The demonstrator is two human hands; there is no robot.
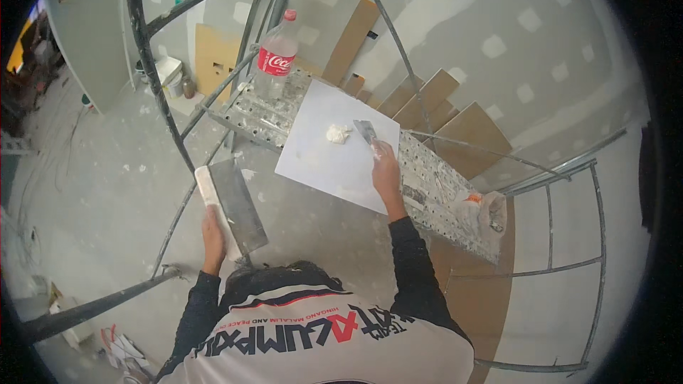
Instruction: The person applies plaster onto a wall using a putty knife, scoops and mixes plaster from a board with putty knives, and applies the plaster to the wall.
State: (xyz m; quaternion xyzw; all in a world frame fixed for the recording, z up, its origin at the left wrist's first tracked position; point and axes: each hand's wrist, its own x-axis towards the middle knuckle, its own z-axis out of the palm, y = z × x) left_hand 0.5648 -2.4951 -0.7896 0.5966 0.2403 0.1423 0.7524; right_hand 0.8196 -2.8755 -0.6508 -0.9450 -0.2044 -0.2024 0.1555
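My left hand [213, 240] is closed around the pale, plaster-smeared back of a wide taping knife [243, 210], its broad grey blade tilted over the floor. In my right hand [385, 174] is a small putty knife [366, 130], its blade pointing away from me above a white board [320, 163]. A lump of white putty [338, 134] sits on the board, just left of the putty knife's blade and apart from it. The board lies across a perforated metal scaffold plank [434, 185] splashed with white.
A clear bottle with a red label [276, 57] stands on the plank's far end. An open plastic bag [487, 215] sits at its near right end. Scaffold tubes [160, 85] rise at left; a railing [597, 242] stands right. Brown board pieces [455, 135] lean by the patched wall.
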